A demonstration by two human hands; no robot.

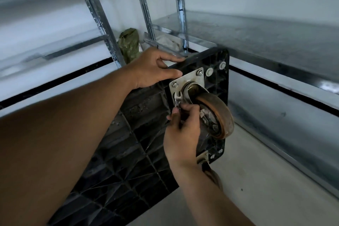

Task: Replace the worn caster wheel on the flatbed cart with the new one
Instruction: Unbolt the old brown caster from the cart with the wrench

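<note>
The black ribbed flatbed cart (139, 156) stands tipped on its side, underside facing me. A worn, rusty-brown caster wheel (218, 115) is bolted to its upper corner by a silver mounting plate (192, 79). My left hand (154, 68) grips the cart's top edge, thumb near the plate. My right hand (181, 130) holds a small silver wrench (177, 99), whose open jaw sits at the plate's lower left bolt. A second caster (211, 169) shows partly behind my right wrist.
Metal shelving uprights (180, 11) and shelves stand behind and to the right of the cart. A green plastic bag (128, 44) lies on the floor by the back wall. Grey floor (256, 180) stretches to the right of the cart.
</note>
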